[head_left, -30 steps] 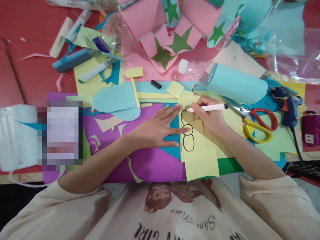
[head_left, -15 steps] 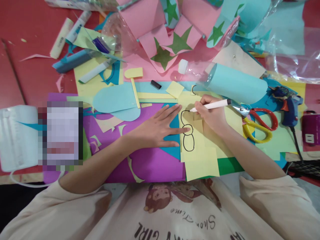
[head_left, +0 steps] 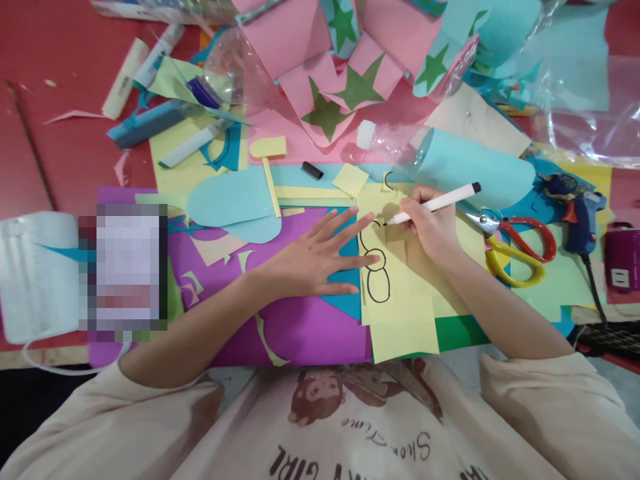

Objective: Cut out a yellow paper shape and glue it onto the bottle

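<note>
- The white marker (head_left: 435, 202) is gripped by the fingers of the right hand (head_left: 434, 230), its tip poised at the yellow paper (head_left: 397, 275).
- Should pressure be eased from the left hand (head_left: 317, 259), fingers splayed, the paper could be shifted.
- Undried black outlines (head_left: 379, 285) might be smudged by the overlying fingertip.

Even, moderately bright light. A soft shadow falls beside the right hand (head_left: 431, 228) on yellow paper (head_left: 417, 283); white glare streaks the clear plastic film (head_left: 570, 137) at upper right. Fine detail looks slightly soft, outer edges stretch, and blocky pixelation covers a phone (head_left: 127, 260).
</note>
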